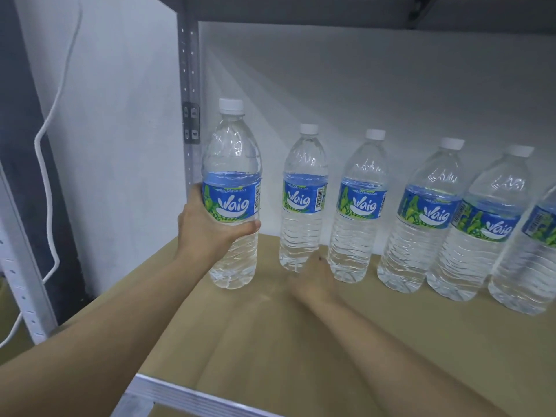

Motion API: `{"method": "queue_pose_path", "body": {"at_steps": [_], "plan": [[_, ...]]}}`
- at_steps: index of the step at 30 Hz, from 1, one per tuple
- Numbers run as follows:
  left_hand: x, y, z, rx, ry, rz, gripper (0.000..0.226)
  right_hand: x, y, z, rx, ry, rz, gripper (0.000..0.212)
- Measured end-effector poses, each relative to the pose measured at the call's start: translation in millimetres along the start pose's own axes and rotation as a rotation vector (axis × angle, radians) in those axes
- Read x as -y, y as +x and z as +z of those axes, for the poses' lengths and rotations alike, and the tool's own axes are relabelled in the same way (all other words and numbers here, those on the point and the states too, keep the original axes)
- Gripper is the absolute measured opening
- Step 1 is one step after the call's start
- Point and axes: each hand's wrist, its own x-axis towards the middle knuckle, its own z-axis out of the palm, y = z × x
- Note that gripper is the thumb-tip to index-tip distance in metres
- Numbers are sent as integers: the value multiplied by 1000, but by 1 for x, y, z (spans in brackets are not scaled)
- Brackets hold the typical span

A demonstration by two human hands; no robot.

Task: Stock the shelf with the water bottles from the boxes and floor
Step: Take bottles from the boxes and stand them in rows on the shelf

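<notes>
The shelf (270,341) carries a row of water bottles (427,218) along its back wall. At the row's left end, the left hand (204,227) grips one more bottle (231,176) round its label. The right hand (313,278) is blurred at the foot of the row, and I cannot tell if it is open or closed.

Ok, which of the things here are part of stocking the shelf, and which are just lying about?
Part of the job: the bottle gripped by the left hand; the row of bottles standing on the shelf; the right hand, blurred, low by that row.
Just there: the white cable at the left; the grey upright.
</notes>
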Motion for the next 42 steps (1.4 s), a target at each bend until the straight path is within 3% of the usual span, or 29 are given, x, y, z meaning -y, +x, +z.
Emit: {"method": "queue_pose_path", "body": {"at_steps": [3,11,20,25,32,42], "plan": [[1,8,10,0,-15,-5,83,-24,-17,-1,12,-252,-150,55],[13,45,45,44,-17,-39,90,-36,-28,-1,-39,-398,-304,53],[41,76,67,113,-35,-121,89,-35,-29,2,-46,-410,-305,59],[45,87,56,234,-37,-166,90,-38,-27,0,-30,-413,-306,58],[38,75,58,219,-72,-138,101,-40,-25,2,-39,-426,-321,57],[43,75,63,238,-134,-138,89,-36,-26,3,-41,-417,-313,58]]}}
